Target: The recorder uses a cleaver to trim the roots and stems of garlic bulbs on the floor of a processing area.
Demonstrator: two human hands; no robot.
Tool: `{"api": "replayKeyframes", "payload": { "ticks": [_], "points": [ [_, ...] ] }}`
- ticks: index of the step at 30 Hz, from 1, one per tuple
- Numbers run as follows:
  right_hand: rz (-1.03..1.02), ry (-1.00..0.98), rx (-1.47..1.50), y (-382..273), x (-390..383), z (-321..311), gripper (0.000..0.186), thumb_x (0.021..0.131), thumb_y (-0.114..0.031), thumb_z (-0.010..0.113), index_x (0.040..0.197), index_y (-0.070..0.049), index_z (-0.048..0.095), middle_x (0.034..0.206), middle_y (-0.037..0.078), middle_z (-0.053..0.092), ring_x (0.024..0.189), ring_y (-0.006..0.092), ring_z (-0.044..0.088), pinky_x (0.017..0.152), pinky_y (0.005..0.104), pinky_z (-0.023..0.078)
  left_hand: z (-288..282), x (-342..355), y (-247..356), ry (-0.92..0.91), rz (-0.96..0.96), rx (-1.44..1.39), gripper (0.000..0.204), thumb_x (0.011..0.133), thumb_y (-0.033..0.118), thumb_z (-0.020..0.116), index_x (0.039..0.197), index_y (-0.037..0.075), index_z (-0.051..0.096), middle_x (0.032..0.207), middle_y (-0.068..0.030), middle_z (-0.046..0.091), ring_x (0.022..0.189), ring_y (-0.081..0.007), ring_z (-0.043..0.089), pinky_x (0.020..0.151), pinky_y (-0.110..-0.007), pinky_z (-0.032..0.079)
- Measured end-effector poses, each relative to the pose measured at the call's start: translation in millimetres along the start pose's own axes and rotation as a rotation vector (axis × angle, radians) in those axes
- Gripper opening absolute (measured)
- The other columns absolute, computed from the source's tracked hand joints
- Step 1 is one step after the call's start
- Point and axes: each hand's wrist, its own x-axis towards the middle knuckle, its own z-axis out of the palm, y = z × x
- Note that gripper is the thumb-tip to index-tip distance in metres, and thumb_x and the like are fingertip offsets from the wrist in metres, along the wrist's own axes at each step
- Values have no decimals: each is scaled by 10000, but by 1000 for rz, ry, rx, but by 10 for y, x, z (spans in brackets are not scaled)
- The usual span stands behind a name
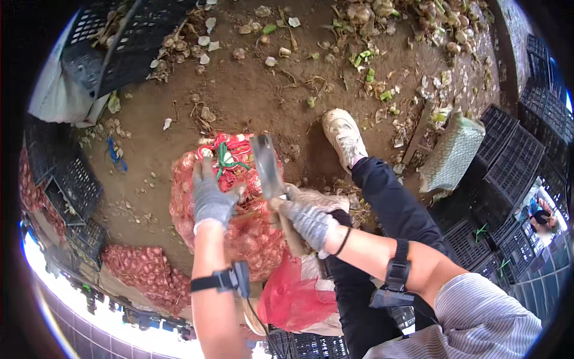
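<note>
A full red mesh bag of garlic bulbs (263, 236) rests on the ground in front of me, its top gathered with a green tie (224, 158). In a grey knit glove, my left hand (213, 194) lies on the bag's upper left, fingers stretched and apart. My right hand (308, 222), gloved likewise, is closed around a cleaver-like knife (266, 166). Its broad metal blade points away from me over the bag's right side. I cannot tell whether the blade touches the mesh. The fingers hide part of the handle.
Loose red mesh (299, 296) lies close below the bag. Another filled mesh bag (140, 269) lies at the left. Black crates (502, 149) stand along the right, beside a pale woven block (454, 152). Garlic bulbs (359, 13) and scraps litter the dirt floor. My shoe (344, 134) is right of the bag.
</note>
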Motion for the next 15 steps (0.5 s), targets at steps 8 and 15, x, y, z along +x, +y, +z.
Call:
{"api": "replayKeyframes", "payload": {
  "ticks": [8, 15],
  "points": [
    [-43, -25, 163, 157, 590, 103, 660, 947, -181, 505, 1497, -190, 140, 945, 78, 602, 602, 115, 541, 556, 275, 508, 45, 491, 25, -227, 89, -47, 352, 885, 174, 620, 1207, 34, 585, 1121, -107, 606, 1025, -224, 569, 917, -335, 441],
    [-62, -11, 293, 265, 611, 216, 721, 953, -224, 520, 1511, -215, 63, 926, 74, 609, 579, 109, 531, 524, 248, 482, -50, 618, -46, -120, -248, -619, 295, 896, 241, 639, 1123, 54, 636, 958, -27, 640, 875, -136, 571, 782, -271, 450]
  ]
}}
